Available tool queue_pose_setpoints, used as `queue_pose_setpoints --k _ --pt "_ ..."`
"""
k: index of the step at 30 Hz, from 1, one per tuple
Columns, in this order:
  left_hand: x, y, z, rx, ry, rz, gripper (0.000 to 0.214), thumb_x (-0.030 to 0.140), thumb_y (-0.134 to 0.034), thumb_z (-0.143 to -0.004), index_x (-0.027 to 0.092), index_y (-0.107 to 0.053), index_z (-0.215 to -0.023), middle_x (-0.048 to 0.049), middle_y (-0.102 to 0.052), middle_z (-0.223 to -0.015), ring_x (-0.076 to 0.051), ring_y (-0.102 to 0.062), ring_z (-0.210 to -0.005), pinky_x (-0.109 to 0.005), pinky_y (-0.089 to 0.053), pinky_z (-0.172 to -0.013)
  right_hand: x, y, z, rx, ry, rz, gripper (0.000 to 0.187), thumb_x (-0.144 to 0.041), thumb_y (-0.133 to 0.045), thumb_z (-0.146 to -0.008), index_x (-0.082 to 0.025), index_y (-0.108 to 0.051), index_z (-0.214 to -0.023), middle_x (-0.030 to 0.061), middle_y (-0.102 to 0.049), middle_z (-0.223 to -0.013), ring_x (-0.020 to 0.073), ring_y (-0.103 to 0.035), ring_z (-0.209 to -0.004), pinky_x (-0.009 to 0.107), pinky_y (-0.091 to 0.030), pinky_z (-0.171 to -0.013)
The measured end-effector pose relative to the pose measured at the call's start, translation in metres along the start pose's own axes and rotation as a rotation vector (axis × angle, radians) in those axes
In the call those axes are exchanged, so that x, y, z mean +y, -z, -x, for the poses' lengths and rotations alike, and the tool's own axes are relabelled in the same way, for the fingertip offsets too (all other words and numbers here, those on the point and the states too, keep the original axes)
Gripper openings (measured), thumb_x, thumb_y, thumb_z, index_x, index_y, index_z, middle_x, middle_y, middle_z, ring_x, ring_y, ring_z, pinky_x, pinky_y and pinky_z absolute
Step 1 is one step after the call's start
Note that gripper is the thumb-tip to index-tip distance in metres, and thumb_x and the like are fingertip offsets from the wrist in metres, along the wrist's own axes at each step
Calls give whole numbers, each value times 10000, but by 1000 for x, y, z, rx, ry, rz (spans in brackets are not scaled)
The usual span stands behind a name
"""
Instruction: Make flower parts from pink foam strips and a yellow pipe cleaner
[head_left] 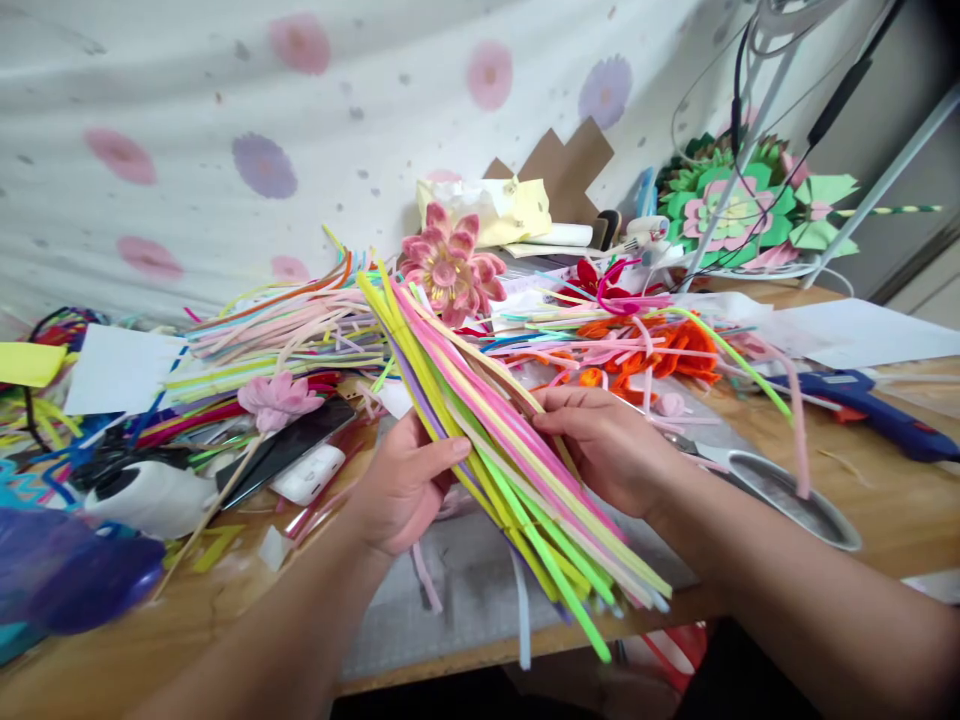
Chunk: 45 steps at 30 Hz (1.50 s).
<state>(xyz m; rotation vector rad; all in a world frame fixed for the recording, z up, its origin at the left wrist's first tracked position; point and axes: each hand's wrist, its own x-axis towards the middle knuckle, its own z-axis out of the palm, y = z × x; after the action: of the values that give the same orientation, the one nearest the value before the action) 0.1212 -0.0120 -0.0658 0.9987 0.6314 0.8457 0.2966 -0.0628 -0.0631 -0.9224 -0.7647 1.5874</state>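
A thick bundle of pipe cleaners [487, 430] in yellow, green, pink, purple and cream slants across the middle, above a grey mat [420, 610]. My left hand [409, 475] is wrapped round its left side, thumb lying over the yellow stems. On the other side my right hand [600, 440] grips the bundle's edge at the pink and brown stems, its fingertips partly hidden. Behind the bundle's upper end stands a pink pipe-cleaner flower [454, 265]. A paler pink flower [277, 402] on a stick lies to the left.
More pipe cleaners [285, 320] lie heaped at the back. Scissors [780, 490] and a blue glue gun [870, 405] lie at the right. A white earbud case [309, 473] and a black phone [289, 450] are left of my hands. A metal stand [757, 140] rises at back right.
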Motion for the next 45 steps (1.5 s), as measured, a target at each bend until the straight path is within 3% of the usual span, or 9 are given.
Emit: queue_pose_setpoints --k 4,7,13,17,24,31,34,38,45 --pt "-4 -2 -1 -32 -37 -43 515 81 -688 -671 205 -537 -1148 -54 -687 -1007 -236 -622 -976 -345 -493 -830 2 -5 4 -42 160 392 356 -184 -640 -668 -183 -634 -1023 21 -666 -893 171 -613 -741 267 -480 -674" --pt "-4 -1 -2 -36 -41 -54 510 88 -699 -665 203 -539 -1135 -55 -681 -1028 -237 -619 -985 -352 -490 -848 -1 -5 4 5 244 684 468 -140 -666 -623 -187 -618 -1087 25 -656 -959 185 -605 -765 265 -475 -666" --pt "1 3 -2 -33 16 -26 480 114 -692 -679 210 -538 -1123 -61 -665 -1084 -248 -613 -1004 -371 -493 -868 -8 6 0 -81 84 177 297 -125 -563 -664 -156 -672 -939 13 -682 -747 166 -626 -658 278 -488 -649" --pt "3 4 -1 -56 38 -26 453 123 -703 -673 219 -562 -1093 -57 -674 -1056 -251 -615 -996 -361 -498 -854 -10 7 1 -58 15 56 254 -102 -570 -617 -146 -695 -834 14 -670 -664 136 -594 -557 244 -472 -590" --pt "2 6 -3 -162 4 -40 270 133 -689 -701 196 -591 -944 -46 -672 -936 -189 -638 -855 -313 -516 -755 -1 3 1 -10 37 149 216 -229 -597 -711 -152 -664 -901 15 -659 -710 132 -574 -591 233 -447 -574" --pt "-3 1 -3 -61 -8 -69 285 123 -656 -728 176 -596 -1001 -66 -685 -978 -211 -644 -880 -329 -515 -760 8 -6 -3 52 214 694 375 -296 -721 -630 -147 -635 -964 25 -654 -842 192 -582 -749 261 -447 -638" --pt "-2 2 -3 -41 -9 -32 270 114 -649 -725 178 -609 -985 -54 -701 -929 -205 -657 -835 -340 -519 -766 5 -6 -3 18 103 429 270 -230 -639 -672 -150 -645 -930 21 -665 -759 182 -604 -662 280 -472 -606" --pt "3 3 -2 -46 -6 29 261 126 -660 -712 192 -618 -960 -37 -708 -885 -194 -666 -795 -332 -525 -763 -2 -2 -4 -63 -25 -8 341 -151 -597 -651 -154 -634 -990 21 -670 -658 174 -613 -531 301 -507 -533" --pt "8 2 1 -67 41 71 316 191 -749 -631 188 -632 -924 -45 -710 -855 -208 -669 -789 -341 -527 -765 -1 4 -6 -84 -34 -84 293 -122 -598 -650 -130 -651 -938 45 -687 -681 155 -620 -529 270 -515 -554"
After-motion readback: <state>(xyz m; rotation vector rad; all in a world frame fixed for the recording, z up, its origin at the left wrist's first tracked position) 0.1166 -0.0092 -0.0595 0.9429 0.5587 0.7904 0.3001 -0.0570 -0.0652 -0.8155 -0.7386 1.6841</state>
